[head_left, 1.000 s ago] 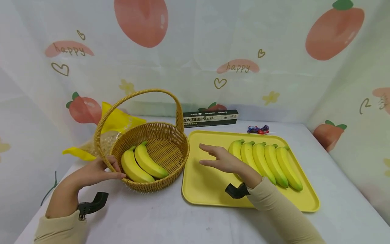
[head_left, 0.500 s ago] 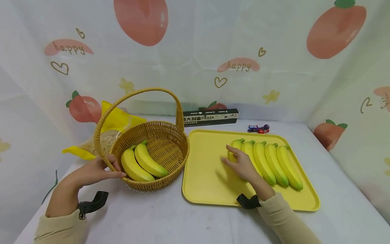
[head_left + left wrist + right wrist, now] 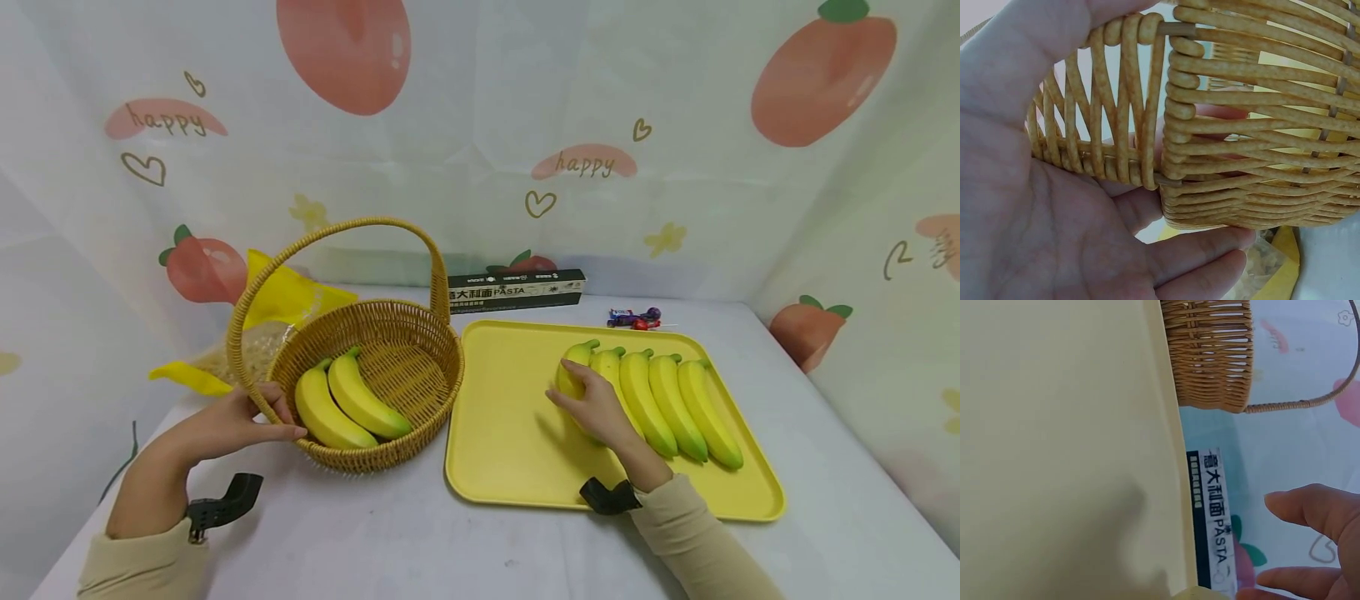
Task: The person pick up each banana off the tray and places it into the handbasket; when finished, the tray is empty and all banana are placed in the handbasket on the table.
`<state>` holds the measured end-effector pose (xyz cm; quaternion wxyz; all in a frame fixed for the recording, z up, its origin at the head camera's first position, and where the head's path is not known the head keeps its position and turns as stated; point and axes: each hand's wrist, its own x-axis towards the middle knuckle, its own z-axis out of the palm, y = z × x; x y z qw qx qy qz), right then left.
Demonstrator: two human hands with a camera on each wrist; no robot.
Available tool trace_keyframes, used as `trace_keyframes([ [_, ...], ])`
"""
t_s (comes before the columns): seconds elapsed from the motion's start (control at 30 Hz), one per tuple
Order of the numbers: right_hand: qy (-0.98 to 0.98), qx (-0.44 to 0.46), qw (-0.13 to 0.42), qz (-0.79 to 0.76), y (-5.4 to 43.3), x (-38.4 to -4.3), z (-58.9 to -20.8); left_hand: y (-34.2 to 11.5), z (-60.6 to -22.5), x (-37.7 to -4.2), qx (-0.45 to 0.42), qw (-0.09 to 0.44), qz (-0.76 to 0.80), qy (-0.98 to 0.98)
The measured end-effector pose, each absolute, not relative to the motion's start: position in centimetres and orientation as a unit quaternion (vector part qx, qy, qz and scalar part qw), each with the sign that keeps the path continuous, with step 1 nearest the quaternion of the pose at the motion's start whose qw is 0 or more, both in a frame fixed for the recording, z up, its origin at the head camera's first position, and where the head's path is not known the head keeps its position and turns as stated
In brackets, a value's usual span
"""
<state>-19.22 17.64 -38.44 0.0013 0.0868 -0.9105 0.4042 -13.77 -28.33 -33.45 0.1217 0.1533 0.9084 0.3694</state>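
My left hand (image 3: 232,427) grips the wicker basket (image 3: 411,375) where its handle meets the rim; in the left wrist view, thumb and fingers wrap the woven handle base (image 3: 1125,106). Two bananas lie side by side in the basket, the outer banana (image 3: 324,410) close to that hand. On the right, my right hand (image 3: 602,410) hovers over the leftmost banana (image 3: 582,351) of a row on the yellow tray (image 3: 498,408). Its thumb and fingers are spread apart, and the hand partly covers that banana. In the right wrist view, the thumb (image 3: 1313,506) stands away from the fingers.
Several more bananas (image 3: 647,408) lie in the row on the tray. Behind it are a pasta box (image 3: 517,292) and wrapped candies (image 3: 633,318). A yellow-and-clear bag (image 3: 258,346) sits behind the basket. A printed curtain (image 3: 465,108) backs the white table (image 3: 420,533).
My right hand has moved right, from over the bare left part of the tray to the leftmost banana, and has barely moved in the last half second. The left hand stays on the basket.
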Motion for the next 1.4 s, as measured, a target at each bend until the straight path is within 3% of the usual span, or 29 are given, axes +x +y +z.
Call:
trace_keyframes([
  [0.4,-0.879,0.102,-0.016,0.466,17.9,-19.5,-39.1,-28.4,-33.7,-13.7,0.153,0.117,0.369,0.909],
  [0.63,-0.897,0.116,-0.047,0.424,18.1,-19.8,-39.6,-28.5,-33.7,-13.8,0.159,0.112,0.37,0.908],
  [1.4,-0.914,0.137,-0.053,0.378,18.2,-19.6,-40.1,-28.3,-33.4,-13.8,0.15,0.116,0.367,0.911],
])
